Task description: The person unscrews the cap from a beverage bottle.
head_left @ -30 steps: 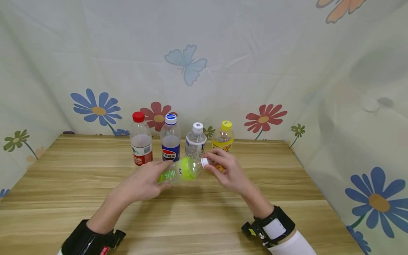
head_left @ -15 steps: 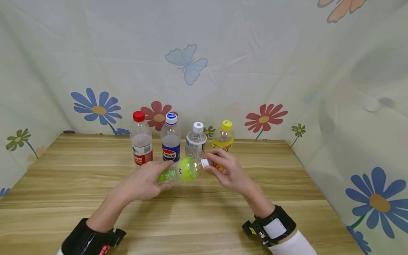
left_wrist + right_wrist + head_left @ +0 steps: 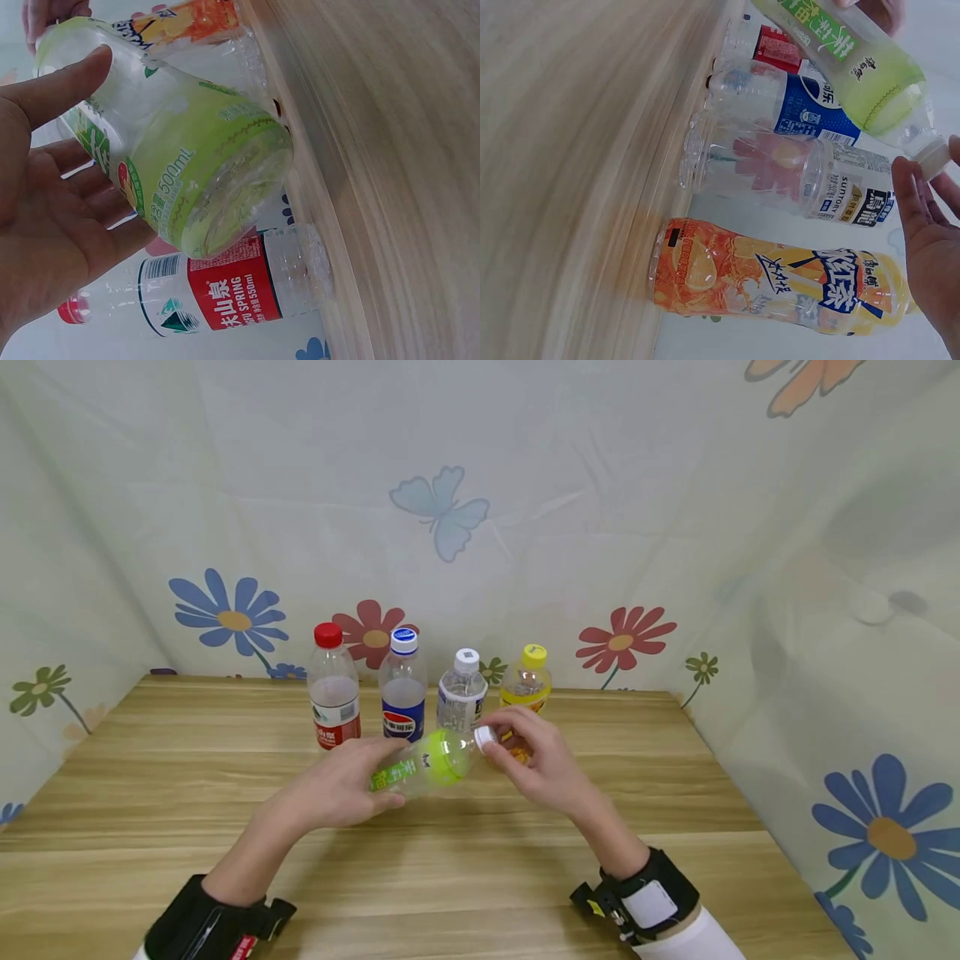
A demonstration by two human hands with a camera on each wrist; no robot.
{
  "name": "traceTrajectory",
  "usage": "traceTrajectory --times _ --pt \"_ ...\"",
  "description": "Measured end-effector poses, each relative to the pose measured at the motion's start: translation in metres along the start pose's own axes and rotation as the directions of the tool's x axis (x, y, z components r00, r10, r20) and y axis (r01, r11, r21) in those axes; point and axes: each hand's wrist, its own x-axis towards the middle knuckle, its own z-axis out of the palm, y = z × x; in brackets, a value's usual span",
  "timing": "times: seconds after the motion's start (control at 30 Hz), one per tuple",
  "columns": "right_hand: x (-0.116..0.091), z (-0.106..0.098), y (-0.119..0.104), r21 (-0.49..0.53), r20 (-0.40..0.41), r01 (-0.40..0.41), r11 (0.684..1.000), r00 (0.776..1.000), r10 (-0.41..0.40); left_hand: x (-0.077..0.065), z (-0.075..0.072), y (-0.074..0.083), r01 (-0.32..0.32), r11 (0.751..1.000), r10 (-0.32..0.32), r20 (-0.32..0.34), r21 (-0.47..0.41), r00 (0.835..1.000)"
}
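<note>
A clear plastic bottle (image 3: 442,758) with a green label lies tilted on its side above the table, its neck toward the right. My left hand (image 3: 337,783) grips its body, the thumb on the near side; in the left wrist view the bottle's base (image 3: 240,195) faces the camera. The white cap (image 3: 485,737) sits at the bottle's mouth. Thumb and fingers of my right hand (image 3: 536,764) pinch that cap, which also shows in the right wrist view, where the cap (image 3: 933,158) is between the fingertips.
Behind the hands stand a red-capped bottle (image 3: 333,693), a blue-labelled bottle (image 3: 402,693), a white-capped clear bottle (image 3: 461,693) and a yellow-capped bottle (image 3: 527,681) in a row on the wooden table (image 3: 450,877). A flowered cloth (image 3: 300,510) hangs behind and beside them.
The right fingers have shifted slightly on the cap, and the cap is tilted a little differently. Left hand and bottle stay almost where they were; the standing bottles have not moved.
</note>
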Motion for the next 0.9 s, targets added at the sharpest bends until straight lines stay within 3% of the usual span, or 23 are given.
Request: traceTrajectory --times 0.33,0.63,0.9 --pt "-0.0006 0.0021 -0.0031 -0.092 -0.024 -0.108 0.990 0.994 0.106 0.0002 0.0006 0.0015 0.002 1.000 -0.002 -0.012 -0.009 1.000" --pt "-0.0010 0.0006 -0.0044 -0.118 0.000 -0.106 0.987 0.994 0.107 -0.0007 0.0005 0.0049 0.013 1.000 -0.013 -0.010 -0.005 1.000" --pt "-0.0011 -0.0005 -0.0047 -0.146 0.029 -0.091 0.985 0.995 0.097 -0.0012 0.0016 0.0070 0.001 0.999 0.000 -0.008 0.054 1.000"
